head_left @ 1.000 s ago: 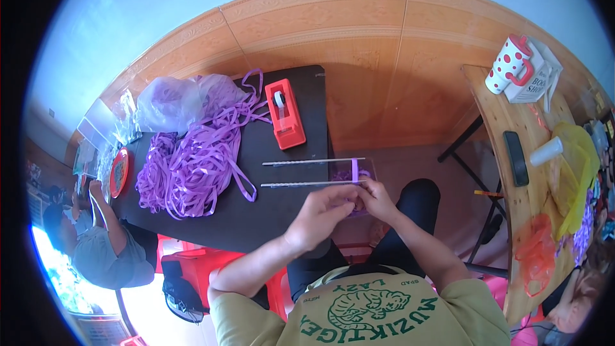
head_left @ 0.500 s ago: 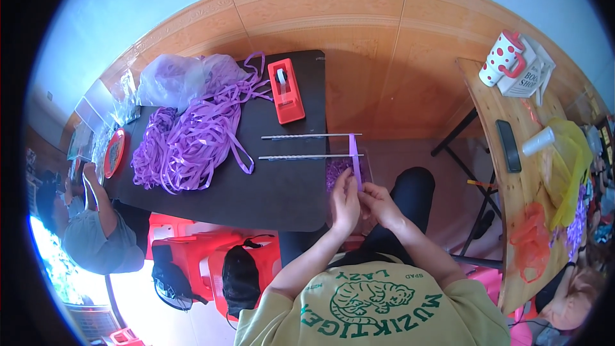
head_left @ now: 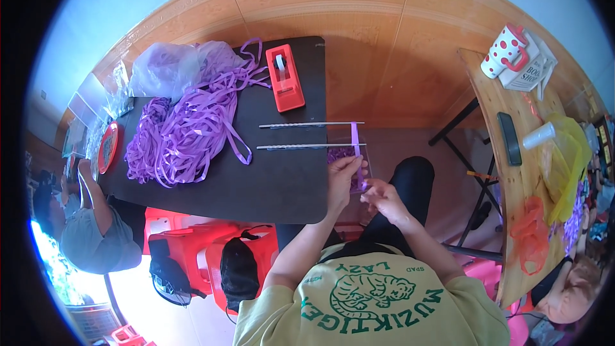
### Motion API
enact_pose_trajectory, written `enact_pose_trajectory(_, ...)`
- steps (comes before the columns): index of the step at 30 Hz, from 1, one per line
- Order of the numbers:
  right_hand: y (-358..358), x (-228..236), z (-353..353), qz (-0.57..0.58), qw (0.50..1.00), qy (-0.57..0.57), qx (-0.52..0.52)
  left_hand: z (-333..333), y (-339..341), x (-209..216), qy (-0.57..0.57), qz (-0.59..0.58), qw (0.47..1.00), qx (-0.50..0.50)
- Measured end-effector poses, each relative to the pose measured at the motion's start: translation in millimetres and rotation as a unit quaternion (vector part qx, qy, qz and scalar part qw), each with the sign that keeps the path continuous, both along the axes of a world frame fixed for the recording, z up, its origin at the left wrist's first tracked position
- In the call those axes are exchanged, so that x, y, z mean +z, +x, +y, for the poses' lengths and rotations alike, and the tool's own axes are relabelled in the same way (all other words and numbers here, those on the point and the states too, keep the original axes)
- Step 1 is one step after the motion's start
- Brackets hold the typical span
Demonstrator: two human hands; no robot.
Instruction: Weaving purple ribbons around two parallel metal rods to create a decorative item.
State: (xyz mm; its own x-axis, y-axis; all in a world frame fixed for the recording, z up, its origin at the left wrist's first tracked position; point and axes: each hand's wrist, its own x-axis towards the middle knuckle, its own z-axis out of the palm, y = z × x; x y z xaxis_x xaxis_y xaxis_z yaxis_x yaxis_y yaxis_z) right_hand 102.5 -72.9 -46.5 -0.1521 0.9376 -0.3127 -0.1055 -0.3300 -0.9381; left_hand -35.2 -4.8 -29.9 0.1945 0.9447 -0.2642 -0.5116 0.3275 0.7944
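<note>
Two thin metal rods (head_left: 301, 147) lie side by side, jutting past the right edge of the black table (head_left: 282, 186). A purple ribbon (head_left: 355, 136) is looped around their free ends and runs down toward me. My left hand (head_left: 341, 182) pinches it just below the nearer rod. Lower and to the right, my right hand (head_left: 384, 200) has its fingers curled by the ribbon's lower end; a bit of purple shows at the fingertips. Below the rods, partly behind my hands, a clear container (head_left: 367, 170) holds purple pieces.
A large heap of purple ribbon (head_left: 198, 125), a plastic bag (head_left: 170, 70) and a red tape dispenser (head_left: 286, 80) sit on the black table. Red stools (head_left: 192, 230) stand below. To the right, a wooden table (head_left: 490, 96) carries a phone (head_left: 509, 139) and a dotted tumbler (head_left: 505, 51). Other people are at both sides.
My left hand has moved up the ribbon toward the nearer rod. My right hand has drawn away from the left, down and to the right. The whole view has shifted slightly.
</note>
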Motion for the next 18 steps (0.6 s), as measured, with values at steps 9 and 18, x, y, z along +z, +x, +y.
enact_pose_trajectory(9,-12,3,12,-0.166,0.947,0.251,-0.113,0,1,6,-0.014,-0.028,0.999,0.010)
enact_pose_trajectory(18,-32,8,-3,-0.167,0.966,0.187,-0.070,-4,1,11,-0.017,0.010,1.000,0.010)
